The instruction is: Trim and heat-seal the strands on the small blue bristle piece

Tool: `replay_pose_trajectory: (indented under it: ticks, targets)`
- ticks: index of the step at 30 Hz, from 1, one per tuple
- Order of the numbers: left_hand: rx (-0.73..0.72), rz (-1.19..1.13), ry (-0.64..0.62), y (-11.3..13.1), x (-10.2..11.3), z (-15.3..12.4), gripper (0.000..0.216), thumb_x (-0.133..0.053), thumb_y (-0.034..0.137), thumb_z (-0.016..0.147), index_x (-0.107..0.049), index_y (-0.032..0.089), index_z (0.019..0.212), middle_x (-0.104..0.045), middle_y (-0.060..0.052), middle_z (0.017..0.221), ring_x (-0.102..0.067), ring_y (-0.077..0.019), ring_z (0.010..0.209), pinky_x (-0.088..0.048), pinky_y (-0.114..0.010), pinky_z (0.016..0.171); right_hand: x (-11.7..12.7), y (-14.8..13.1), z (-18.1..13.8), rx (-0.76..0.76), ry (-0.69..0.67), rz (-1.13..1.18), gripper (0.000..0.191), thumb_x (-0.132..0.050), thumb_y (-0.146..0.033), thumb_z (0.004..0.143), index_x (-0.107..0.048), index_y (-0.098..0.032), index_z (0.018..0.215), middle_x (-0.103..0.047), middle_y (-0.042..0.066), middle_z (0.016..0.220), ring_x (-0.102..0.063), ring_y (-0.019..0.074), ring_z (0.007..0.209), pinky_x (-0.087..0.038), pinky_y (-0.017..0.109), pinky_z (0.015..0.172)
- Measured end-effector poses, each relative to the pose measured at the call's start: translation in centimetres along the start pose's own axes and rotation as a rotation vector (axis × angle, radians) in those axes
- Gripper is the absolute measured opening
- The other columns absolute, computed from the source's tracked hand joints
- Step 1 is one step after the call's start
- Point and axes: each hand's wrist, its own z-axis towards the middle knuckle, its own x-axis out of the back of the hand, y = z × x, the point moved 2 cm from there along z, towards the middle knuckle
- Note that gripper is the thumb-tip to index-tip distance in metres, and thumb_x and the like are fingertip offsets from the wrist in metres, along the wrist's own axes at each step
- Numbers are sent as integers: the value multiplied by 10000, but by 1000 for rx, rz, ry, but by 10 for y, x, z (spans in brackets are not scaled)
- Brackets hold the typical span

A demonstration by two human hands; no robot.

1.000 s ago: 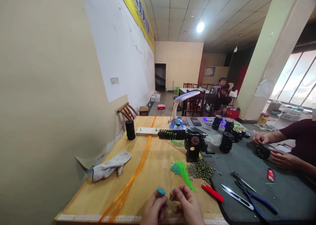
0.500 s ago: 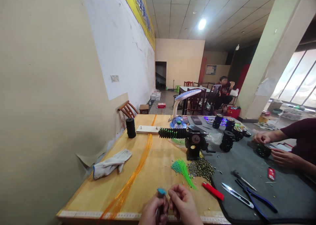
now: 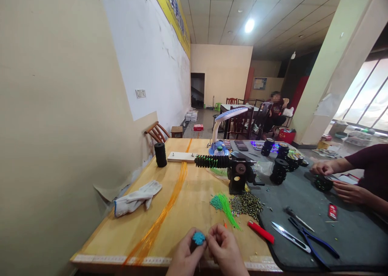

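While both hands work close together at the bottom middle of the picture, a small blue tuft (image 3: 198, 238) sits between them, just above the near edge of the wood table (image 3: 103, 243). The left hand (image 3: 184, 255) pinches the dark part under the blue top. The right hand (image 3: 226, 251) is curled, and its fingers press on the right side of the tuft. Both grips look almost shut, with the tuft held tight between them, though the fingers hide much of it.

The step in hand looks like small pinch work on the tuft. The next move seems to call for a firm, steady pinch, because the bits are so tiny.

The blue top points up, away from the person, toward the far end of the table. Its long side seems to stand upright, but it is so short and so covered that I cannot be sure.

Near the hands lie green strands (image 3: 226, 211), teal beads (image 3: 216, 203) and a red lighter (image 3: 260, 232). Over at the right edge, a co-worker's hands (image 3: 321, 169) are around a black spool (image 3: 323, 183)
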Motion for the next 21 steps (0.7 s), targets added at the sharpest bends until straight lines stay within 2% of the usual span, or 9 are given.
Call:
replay_pose_trajectory:
  ticks: [4, 8, 11, 14, 17, 21]
  targets:
    - [162, -203, -5, -9, -2, 1, 459, -763, 569, 570, -543, 175, 655, -483, 58, 566, -434, -105, 539, -362, -227, 530, 0, 1, -2, -36, -40, 14, 566, -644, -720, 583, -424, -201, 640, -427, -94, 400, -301, 27, 327, -211, 150, 338]
    - [292, -367, 21, -18, -7, 1, 497, -819, 544, 494, -540, 177, 680, -417, 101, 494, -334, -54, 428, -266, -197, 444, 1, 6, -1, -70, -31, 50, 580, -647, -734, 561, -416, -208, 636, -420, -98, 386, -278, 26, 304, -203, 155, 331]
    - [333, -420, 40, -20, -10, 0, 522, -844, 527, 451, -549, 172, 693, -408, 111, 464, -313, -38, 397, -210, -186, 420, 1, 10, 0, -75, -28, 70, 583, -655, -734, 555, -420, -206, 636, -421, -97, 386, -297, 30, 310, -218, 154, 338]
    - [332, -453, 59, -17, -11, 0, 517, -863, 497, 433, -550, 167, 678, -397, 113, 455, -311, -32, 397, -210, -179, 418, 2, 12, -1, -72, -37, 88, 580, -667, -724, 558, -437, -201, 656, -444, -92, 407, -316, 32, 321, -235, 153, 346]
    - [328, -483, 100, -11, -11, 0, 518, -879, 468, 420, -551, 158, 674, -397, 111, 458, -326, -30, 412, -232, -165, 423, 3, 15, -4, -51, -37, 108, 582, -667, -711, 583, -465, -196, 764, -472, -90, 434, -324, 36, 337, -244, 152, 355]
    - [383, -524, 160, -8, -10, 3, 561, -906, 434, 343, -488, 156, 592, -403, 113, 434, -301, -5, 380, -166, -133, 385, 1, 22, -8, 54, 11, 112, 572, -643, -670, 670, -460, -188, 916, -494, -85, 470, -344, 42, 380, -246, 140, 376]
